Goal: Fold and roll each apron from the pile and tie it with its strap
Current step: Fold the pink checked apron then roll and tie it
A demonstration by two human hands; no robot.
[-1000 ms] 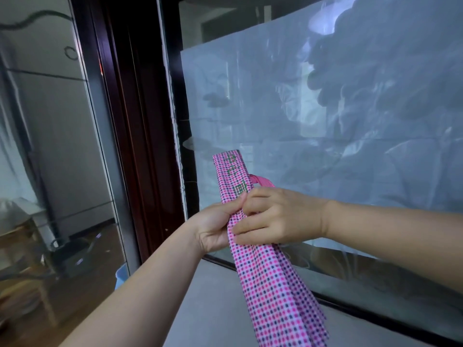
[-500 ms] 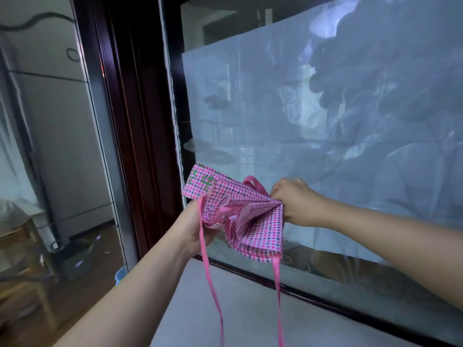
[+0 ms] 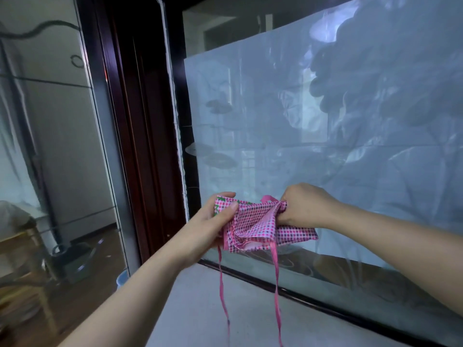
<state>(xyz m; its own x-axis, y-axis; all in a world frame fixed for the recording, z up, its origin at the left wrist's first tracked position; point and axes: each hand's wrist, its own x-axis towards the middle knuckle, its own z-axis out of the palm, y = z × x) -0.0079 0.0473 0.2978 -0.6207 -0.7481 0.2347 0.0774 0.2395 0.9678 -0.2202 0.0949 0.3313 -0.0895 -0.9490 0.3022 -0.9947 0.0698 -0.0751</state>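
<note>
Both hands grip the bunched pink checked apron (image 3: 253, 226) before the window (image 3: 325, 121): left hand (image 3: 213, 226), right hand (image 3: 303, 204); two straps (image 3: 276, 284) dangle

The one camera sits on my head, wide-angle, facing forward and a little down. My left hand (image 3: 205, 229) and right hand (image 3: 304, 205) are close, low in the middle; the window (image 3: 325, 134) fills the view just beyond them.

Strap (image 3: 276, 284) ends past the bottom edge; right hand (image 3: 305, 204) fingertips inside apron (image 3: 253, 226) folds.
</note>
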